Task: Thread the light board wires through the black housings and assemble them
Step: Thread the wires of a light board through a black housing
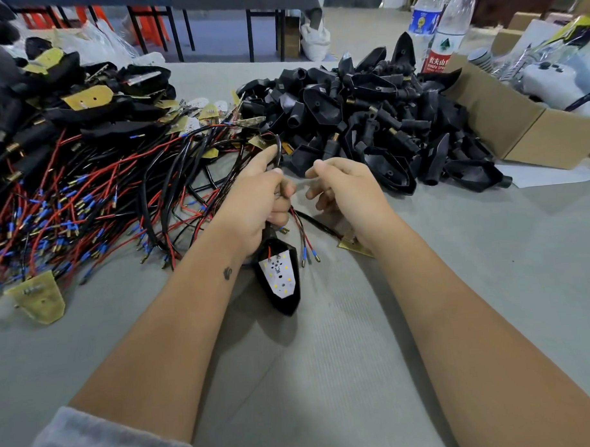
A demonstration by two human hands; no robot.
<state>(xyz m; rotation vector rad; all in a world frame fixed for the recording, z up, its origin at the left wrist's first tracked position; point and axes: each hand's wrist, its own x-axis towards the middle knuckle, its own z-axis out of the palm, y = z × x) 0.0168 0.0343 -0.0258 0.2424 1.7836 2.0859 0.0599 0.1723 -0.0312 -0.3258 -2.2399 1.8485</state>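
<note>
Black housing [282,290] with its white light board [278,274] hangs from my left hand [258,204], which grips its stem; my right hand [344,188] hovers loosely curled, holding nothing.

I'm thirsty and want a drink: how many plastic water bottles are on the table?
2. Both stand at the far right edge: the clear plastic bottle with a blue label, and beside it the clear plastic bottle with a red-and-white label. Others may be hidden.

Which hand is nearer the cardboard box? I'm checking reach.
Right. The right hand is open beside the housing pile, closer to the cardboard box; the left hand grips a housing farther left.
</note>
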